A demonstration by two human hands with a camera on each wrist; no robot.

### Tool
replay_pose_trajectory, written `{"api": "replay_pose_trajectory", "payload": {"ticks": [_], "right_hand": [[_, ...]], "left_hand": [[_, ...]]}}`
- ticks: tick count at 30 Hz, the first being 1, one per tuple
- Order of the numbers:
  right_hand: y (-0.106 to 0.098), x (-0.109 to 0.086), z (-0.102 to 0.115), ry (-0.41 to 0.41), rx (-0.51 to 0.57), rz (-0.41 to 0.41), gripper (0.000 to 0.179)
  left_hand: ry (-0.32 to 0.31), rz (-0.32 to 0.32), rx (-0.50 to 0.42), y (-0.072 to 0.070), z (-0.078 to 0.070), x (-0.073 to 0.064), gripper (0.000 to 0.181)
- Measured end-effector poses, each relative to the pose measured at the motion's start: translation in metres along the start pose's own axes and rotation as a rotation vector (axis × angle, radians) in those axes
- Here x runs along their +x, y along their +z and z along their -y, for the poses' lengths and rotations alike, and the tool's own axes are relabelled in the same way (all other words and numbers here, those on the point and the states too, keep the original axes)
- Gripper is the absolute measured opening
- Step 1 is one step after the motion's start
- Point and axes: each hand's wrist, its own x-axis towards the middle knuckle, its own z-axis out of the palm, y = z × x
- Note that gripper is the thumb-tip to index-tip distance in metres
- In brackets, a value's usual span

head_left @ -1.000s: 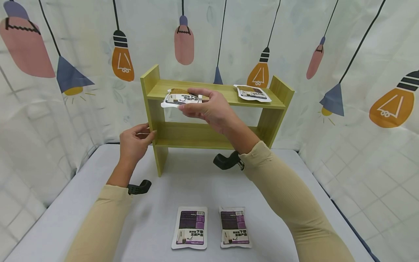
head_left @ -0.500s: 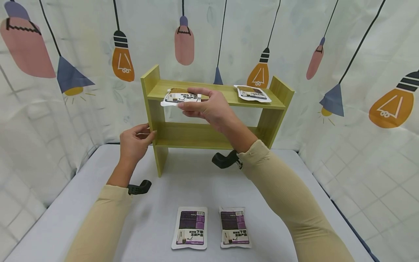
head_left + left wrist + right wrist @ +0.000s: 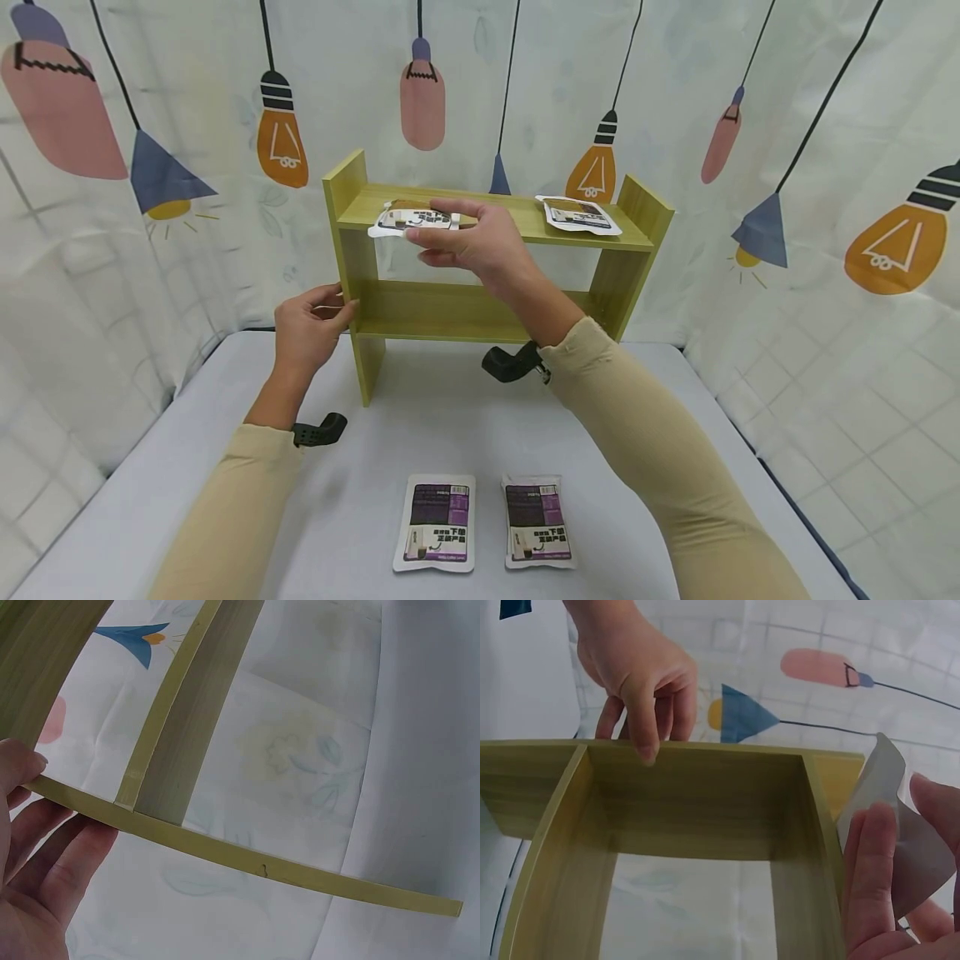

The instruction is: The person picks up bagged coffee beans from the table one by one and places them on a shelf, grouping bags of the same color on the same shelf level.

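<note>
A small yellow-green wooden shelf (image 3: pixel 480 310) stands on the table. My left hand (image 3: pixel 307 329) grips its left side panel, thumb on the inner face and fingers on the outer, as the left wrist view shows. At the left end of the top board, my right hand (image 3: pixel 480 242) holds a white pouch (image 3: pixel 405 220) with a printed label by its right edge. In the right wrist view the pale underside of this pouch (image 3: pixel 922 862) shows between thumb and fingers, close to the top board. A similar pouch (image 3: pixel 579 215) lies at the right end of that board.
Two white pouches with purple and black labels, a left one (image 3: pixel 438 523) and a right one (image 3: pixel 537 522), lie on the white table (image 3: pixel 360 500) in front of the shelf. A curtain (image 3: pixel 210 250) printed with lamps hangs behind and at both sides.
My right hand has shifted very slightly back, and the pouch in it has tipped flatter against the top board. The left hand and the shelf stay put.
</note>
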Motion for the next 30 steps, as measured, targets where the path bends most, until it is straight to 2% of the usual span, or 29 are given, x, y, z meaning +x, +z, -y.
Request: {"api": "replay_pose_trajectory", "payload": {"ticks": [12, 17, 22, 30], "right_hand": [[-0.001, 0.004, 0.002, -0.023, -0.044, -0.01, 0.059], [-0.001, 0.006, 0.002, -0.043, -0.121, -0.018, 0.062], [0.0, 0.008, 0.003, -0.027, -0.213, -0.046, 0.065], [0.002, 0.011, 0.006, -0.003, -0.248, -0.089, 0.063]], "left_hand": [[0.003, -0.005, 0.002, 0.0, 0.0, 0.0, 0.047], [0.007, -0.001, -0.001, 0.0, 0.001, -0.001, 0.048], [0.011, -0.003, 0.004, 0.0, 0.001, -0.001, 0.047], [0.009, -0.007, 0.012, 0.0, -0.001, -0.001, 0.046]]}}
